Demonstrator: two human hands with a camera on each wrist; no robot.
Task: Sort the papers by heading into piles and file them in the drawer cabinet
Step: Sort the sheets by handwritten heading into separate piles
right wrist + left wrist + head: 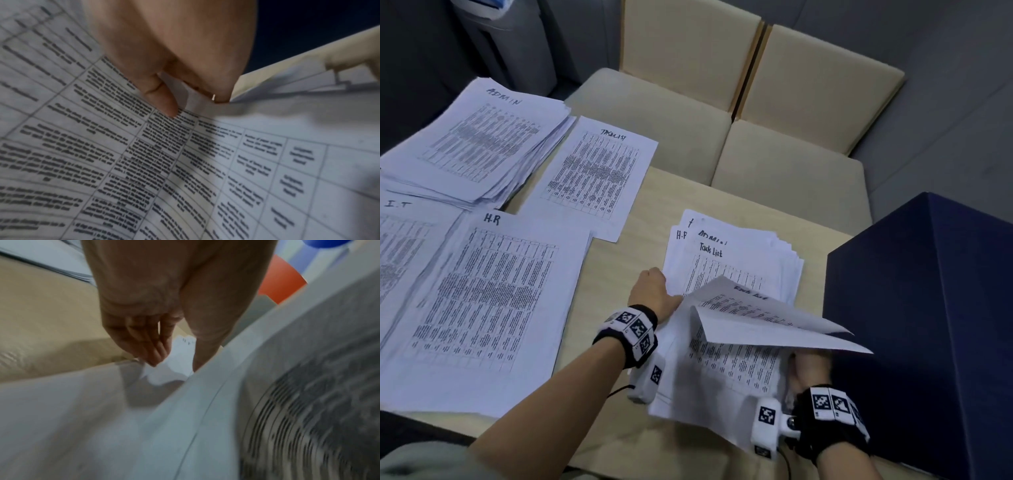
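An unsorted stack of printed papers (739,260) lies on the table's right half, its top sheet headed "Task List". My right hand (810,368) pinches the near right corner of another "Task List" sheet (767,315) and holds it curled up above the stack. In the right wrist view, thumb and finger of the right hand (195,105) meet on that sheet (102,146). My left hand (650,291) rests on the stack's left edge. In the left wrist view the left hand (174,365) has straight fingers (154,353) touching the stack (72,418).
Sorted papers lie at the left: an ADMIN pile (482,137), a Task List sheet (595,171), an I.T pile (400,240) and an H.R pile (482,301). A dark blue box-shaped cabinet (928,325) stands close at the right. Beige chairs (756,102) line the table's far edge.
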